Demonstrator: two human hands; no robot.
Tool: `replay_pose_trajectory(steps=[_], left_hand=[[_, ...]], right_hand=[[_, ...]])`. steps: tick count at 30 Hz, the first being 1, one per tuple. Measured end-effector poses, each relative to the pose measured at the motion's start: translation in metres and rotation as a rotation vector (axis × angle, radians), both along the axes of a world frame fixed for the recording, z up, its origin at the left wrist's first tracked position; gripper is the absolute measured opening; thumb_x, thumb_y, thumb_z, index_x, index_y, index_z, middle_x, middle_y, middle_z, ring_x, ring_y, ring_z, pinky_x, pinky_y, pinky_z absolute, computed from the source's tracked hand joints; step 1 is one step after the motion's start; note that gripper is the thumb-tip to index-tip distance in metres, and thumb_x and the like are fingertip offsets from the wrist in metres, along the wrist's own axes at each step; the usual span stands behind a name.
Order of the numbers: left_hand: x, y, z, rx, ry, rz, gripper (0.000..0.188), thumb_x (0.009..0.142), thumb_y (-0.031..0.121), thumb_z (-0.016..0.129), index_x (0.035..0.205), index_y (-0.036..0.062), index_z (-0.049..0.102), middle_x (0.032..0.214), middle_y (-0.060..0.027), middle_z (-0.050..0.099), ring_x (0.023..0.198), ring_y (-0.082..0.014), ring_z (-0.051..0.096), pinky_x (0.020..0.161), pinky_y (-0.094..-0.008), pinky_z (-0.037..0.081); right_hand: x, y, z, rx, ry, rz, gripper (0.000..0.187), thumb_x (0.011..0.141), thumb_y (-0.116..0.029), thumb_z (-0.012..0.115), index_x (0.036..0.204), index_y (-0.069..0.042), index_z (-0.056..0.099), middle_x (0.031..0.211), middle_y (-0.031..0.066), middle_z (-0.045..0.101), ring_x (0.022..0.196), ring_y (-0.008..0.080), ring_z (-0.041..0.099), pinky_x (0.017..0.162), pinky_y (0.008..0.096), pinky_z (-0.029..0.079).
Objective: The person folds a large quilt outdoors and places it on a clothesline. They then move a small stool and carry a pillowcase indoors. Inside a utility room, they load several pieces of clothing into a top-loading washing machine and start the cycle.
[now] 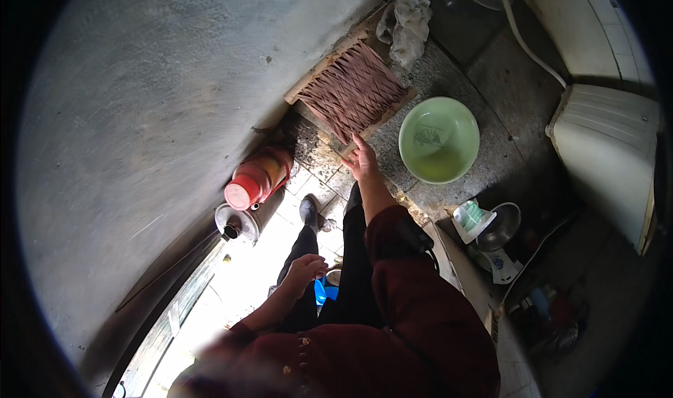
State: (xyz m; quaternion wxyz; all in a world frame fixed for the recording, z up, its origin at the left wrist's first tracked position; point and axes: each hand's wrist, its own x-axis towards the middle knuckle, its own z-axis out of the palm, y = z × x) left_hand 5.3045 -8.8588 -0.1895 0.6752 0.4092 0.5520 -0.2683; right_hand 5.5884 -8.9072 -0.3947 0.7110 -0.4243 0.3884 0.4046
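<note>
A low stool [357, 90] with a woven reddish-brown strap seat on a wooden frame stands at the wall, ahead of me. My right hand [362, 161] reaches to its near corner, with thumb and fingers on either side of the end of the wooden rail. Close to the right of that hand sits a round light-green basin [439, 140], with a printed pattern on its bottom and a shallow yellowish-green tint inside. My left hand [304, 270] hangs by my thigh, its fingers loosely curled; nothing shows in it.
At the left wall, a red thermos flask [261, 179] stands by a metal cylinder [247, 219] with a short pipe. A crumpled plastic bag [408, 30] lies beyond the stool. Metal bowl [499, 226], white packages and a pale cabinet [606, 153] are at right.
</note>
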Motion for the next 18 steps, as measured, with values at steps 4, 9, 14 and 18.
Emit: replay_pose_trajectory(steps=[4, 9, 14, 18], left_hand=[[-0.017, 0.011, 0.002, 0.008, 0.022, -0.041, 0.025, 0.093, 0.02, 0.051, 0.11, 0.0022, 0.057, 0.098, -0.0083, 0.065, 0.087, -0.0164, 0.063, 0.077, -0.0289, 0.049], [-0.049, 0.029, 0.021, 0.008, -0.036, 0.004, 0.025, 0.091, 0.018, 0.055, 0.108, 0.0, 0.058, 0.094, -0.01, 0.066, 0.083, -0.0174, 0.064, 0.073, -0.0278, 0.05], [-0.072, 0.05, 0.037, 0.018, -0.102, 0.004, 0.027, 0.09, 0.018, 0.057, 0.108, -0.0014, 0.058, 0.094, -0.0112, 0.066, 0.08, -0.0173, 0.065, 0.071, -0.0279, 0.051], [-0.092, 0.075, 0.057, 0.039, -0.182, -0.004, 0.028, 0.09, 0.019, 0.057, 0.108, -0.0011, 0.057, 0.094, -0.0117, 0.066, 0.077, -0.0172, 0.064, 0.067, -0.0274, 0.05]], right_hand=[[0.013, 0.024, 0.02, -0.056, 0.01, -0.105, 0.055, 0.086, -0.032, 0.064, 0.127, 0.0, 0.046, 0.11, 0.0143, 0.06, 0.087, 0.0286, 0.062, 0.068, 0.0463, 0.057], [0.025, 0.021, 0.059, -0.291, -0.08, -0.232, 0.03, 0.08, -0.033, 0.072, 0.082, -0.007, 0.056, 0.065, 0.0051, 0.053, 0.054, 0.0191, 0.051, 0.052, 0.037, 0.046], [-0.019, -0.016, 0.121, -0.234, -0.12, -0.266, 0.031, 0.078, -0.028, 0.073, 0.072, -0.01, 0.048, 0.045, -0.0006, 0.037, 0.031, 0.0122, 0.035, 0.03, 0.0248, 0.027], [-0.102, -0.057, 0.18, -0.312, -0.276, -0.232, 0.029, 0.077, -0.022, 0.072, 0.067, -0.01, 0.048, 0.046, -0.0006, 0.04, 0.033, 0.0115, 0.038, 0.031, 0.0255, 0.028]])
